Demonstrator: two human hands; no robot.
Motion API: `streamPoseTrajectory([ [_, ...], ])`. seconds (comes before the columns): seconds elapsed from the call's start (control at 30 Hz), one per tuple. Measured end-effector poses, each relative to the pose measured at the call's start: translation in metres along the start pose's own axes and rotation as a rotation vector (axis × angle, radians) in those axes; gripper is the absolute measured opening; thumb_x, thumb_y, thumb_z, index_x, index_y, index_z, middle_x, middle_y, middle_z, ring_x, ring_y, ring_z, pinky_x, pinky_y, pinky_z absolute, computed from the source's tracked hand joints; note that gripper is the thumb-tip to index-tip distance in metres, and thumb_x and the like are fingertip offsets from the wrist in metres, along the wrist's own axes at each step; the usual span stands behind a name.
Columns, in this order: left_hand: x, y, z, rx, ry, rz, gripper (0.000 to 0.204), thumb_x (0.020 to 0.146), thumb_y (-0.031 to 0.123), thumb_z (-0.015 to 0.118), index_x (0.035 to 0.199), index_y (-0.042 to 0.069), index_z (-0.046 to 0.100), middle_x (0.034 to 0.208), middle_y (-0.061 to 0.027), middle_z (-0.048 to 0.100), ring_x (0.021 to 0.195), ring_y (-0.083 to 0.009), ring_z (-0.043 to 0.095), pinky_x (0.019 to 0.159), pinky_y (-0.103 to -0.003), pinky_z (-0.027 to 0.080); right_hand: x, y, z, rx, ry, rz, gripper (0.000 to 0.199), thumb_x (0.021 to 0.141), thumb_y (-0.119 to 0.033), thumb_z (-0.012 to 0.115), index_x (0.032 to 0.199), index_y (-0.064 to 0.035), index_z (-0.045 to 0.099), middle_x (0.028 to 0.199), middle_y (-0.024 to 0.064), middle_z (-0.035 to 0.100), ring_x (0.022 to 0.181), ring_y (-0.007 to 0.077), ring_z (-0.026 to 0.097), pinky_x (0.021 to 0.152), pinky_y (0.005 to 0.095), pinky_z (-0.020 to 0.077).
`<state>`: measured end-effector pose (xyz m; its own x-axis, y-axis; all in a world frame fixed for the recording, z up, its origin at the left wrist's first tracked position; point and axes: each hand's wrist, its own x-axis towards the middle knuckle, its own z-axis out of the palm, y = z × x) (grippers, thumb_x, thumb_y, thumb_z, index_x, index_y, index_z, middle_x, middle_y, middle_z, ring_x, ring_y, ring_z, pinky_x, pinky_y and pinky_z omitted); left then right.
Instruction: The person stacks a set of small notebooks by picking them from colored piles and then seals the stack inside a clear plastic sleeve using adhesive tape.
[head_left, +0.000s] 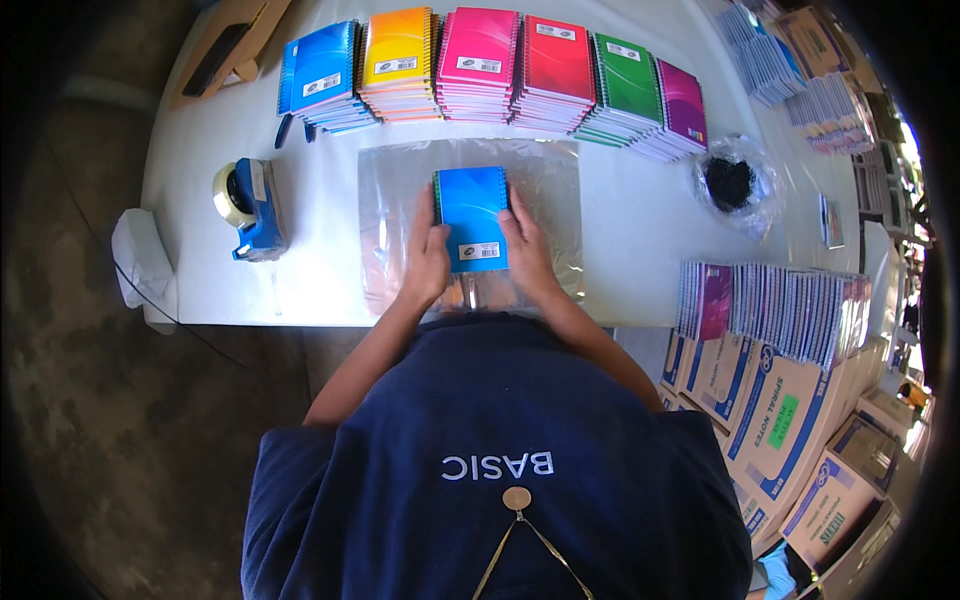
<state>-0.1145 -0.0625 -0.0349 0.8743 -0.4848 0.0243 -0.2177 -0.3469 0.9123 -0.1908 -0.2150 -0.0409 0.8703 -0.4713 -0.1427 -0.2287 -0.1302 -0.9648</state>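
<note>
Hands: left hand (428, 262) and right hand (524, 252) clamp the blue notebook stack (472, 218) from both sides.
Fingers: pressed on its edges, thumbs on top.
Place: stack sits between the fingers on clear plastic sheet (545, 190) (glossy, likely slippery).
Advice: square the edges, press evenly, keep stack centred.

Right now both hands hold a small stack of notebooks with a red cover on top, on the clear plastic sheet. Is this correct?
Not quite. The head view shows the top cover is blue, not red. The left hand and right hand do hold the small stack of notebooks from both sides, on the clear plastic sheet.
</note>
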Motion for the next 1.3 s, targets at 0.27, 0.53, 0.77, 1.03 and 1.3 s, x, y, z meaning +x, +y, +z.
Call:
streamPoseTrajectory([
  [0.27, 0.000, -0.036, -0.024, 0.867, 0.288, -0.171, 0.056, 0.095, 0.035, 0.034, 0.137, -0.004, 0.032, 0.148, -0.0266, 0.015, 0.138, -0.0438, 0.005, 0.109, -0.056, 0.002, -0.014, 0.048, -0.046, -1.022, 0.479, -0.126, 0.039, 0.088, -0.017, 0.052, 0.124, -0.0050, 0.054, 0.140, 0.0164, 0.040, 0.136, 0.0380, 0.022, 0.109, 0.0551, 0.0101],
  [0.53, -0.001, -0.037, -0.014, 0.901, 0.272, -0.158, 0.058, 0.095, 0.039, 0.036, 0.140, 0.002, 0.029, 0.148, -0.0251, 0.014, 0.138, -0.0436, 0.005, 0.108, -0.058, 0.003, -0.014, 0.051, -0.043, -0.798, 0.480, -0.258, 0.028, 0.083, -0.009, 0.055, 0.110, -0.0069, 0.062, 0.124, 0.0084, 0.056, 0.129, 0.0324, 0.036, 0.106, 0.0515, 0.0200],
  [0.77, -0.002, -0.048, -0.012, 0.837, 0.334, -0.228, 0.059, 0.095, 0.041, 0.034, 0.141, 0.003, 0.028, 0.149, -0.0220, 0.014, 0.138, -0.0419, 0.006, 0.107, -0.059, 0.004, -0.010, 0.039, -0.044, -1.042, 0.486, -0.387, 0.027, 0.081, -0.006, 0.055, 0.107, -0.0074, 0.063, 0.112, 0.0096, 0.059, 0.119, 0.0282, 0.045, 0.099, 0.0457, 0.0300],
  [1.03, -0.001, -0.043, -0.011, 0.849, 0.334, -0.201, 0.061, 0.093, 0.040, 0.038, 0.140, 0.003, 0.029, 0.149, -0.0216, 0.019, 0.138, -0.0408, 0.010, 0.107, -0.060, 0.004, -0.009, 0.031, -0.047, -0.535, 0.429, -0.264, 0.035, 0.078, 0.006, 0.056, 0.110, -0.0080, 0.059, 0.094, 0.0088, 0.062, 0.090, 0.0238, 0.059, 0.079, 0.0363, 0.0455],
  [1.3, -0.002, -0.045, -0.017, 0.829, 0.325, -0.177, 0.063, 0.090, 0.040, 0.046, 0.140, 0.004, 0.031, 0.148, -0.0208, 0.021, 0.138, -0.0387, 0.012, 0.108, -0.057, 0.006, 0.008, 0.002, -0.072, 0.615, 0.454, 0.217, 0.034, 0.082, -0.004, 0.064, 0.115, -0.0015, 0.054, 0.084, 0.0058, 0.063, 0.076, 0.0124, 0.059, 0.070, 0.0258, 0.0474],
])
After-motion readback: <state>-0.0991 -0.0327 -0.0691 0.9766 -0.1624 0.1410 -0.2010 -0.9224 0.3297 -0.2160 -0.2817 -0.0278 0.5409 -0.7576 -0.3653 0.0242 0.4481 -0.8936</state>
